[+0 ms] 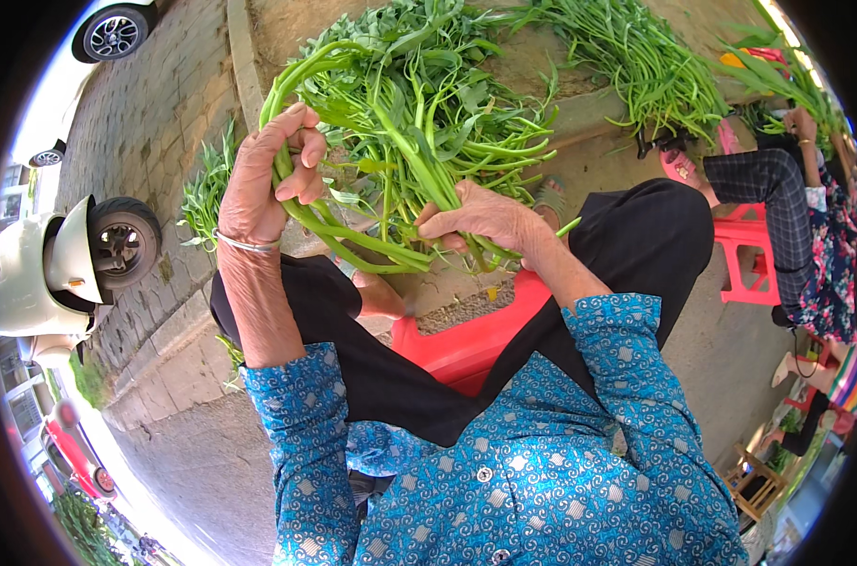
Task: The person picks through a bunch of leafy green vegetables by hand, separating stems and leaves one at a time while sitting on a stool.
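Observation:
My left hand (276,166), with a silver bangle at the wrist, grips a bundle of long green leafy-vegetable stems (372,258) that look like water spinach. From that hand the stems arch up and over at one side and run down to the right below it. My right hand (481,219) is closed around more stems (418,166), thumb on top, with cut ends poking out past the palm. Behind both hands a large heap of the same greens (428,92) lies on the ground. Where the held stems cross the heap, I cannot tell them all apart.
A red plastic stool (464,339) is under me. A second pile of greens (640,64) lies at the upper right, and a small bunch (213,187) at left. A person sits on a red stool (747,255) at right. A scooter (61,269) stands at left.

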The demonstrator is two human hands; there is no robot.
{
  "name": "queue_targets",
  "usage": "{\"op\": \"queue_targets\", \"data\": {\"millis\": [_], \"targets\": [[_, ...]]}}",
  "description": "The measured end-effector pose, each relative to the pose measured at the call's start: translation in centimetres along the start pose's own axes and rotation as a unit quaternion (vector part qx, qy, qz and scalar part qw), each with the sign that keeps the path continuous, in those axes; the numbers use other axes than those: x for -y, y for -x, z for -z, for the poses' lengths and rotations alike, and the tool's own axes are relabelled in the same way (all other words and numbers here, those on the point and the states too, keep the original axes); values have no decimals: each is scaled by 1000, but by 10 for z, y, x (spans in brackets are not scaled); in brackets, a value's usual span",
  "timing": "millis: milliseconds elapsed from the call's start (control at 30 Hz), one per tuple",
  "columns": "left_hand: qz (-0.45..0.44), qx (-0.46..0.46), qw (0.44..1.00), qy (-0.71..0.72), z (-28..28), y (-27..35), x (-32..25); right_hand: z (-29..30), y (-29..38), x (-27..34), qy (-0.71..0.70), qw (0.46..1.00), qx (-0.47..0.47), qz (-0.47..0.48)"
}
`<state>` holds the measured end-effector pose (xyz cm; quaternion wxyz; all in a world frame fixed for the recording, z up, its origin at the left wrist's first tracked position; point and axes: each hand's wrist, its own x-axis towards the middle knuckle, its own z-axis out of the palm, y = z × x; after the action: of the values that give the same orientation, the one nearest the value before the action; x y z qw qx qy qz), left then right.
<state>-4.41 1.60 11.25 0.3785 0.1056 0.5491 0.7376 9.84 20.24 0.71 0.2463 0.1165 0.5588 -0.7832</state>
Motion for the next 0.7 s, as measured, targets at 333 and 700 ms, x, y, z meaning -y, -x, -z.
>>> {"op": "queue_targets", "data": {"millis": [333, 700], "targets": [[-12, -20, 1000, -13, 25, -4, 0, 12, 8, 3, -9, 1000, 0, -12], [-29, -35, 999, -2, 35, -2, -1, 19, 10, 4, 96, 995, -14, -15]]}}
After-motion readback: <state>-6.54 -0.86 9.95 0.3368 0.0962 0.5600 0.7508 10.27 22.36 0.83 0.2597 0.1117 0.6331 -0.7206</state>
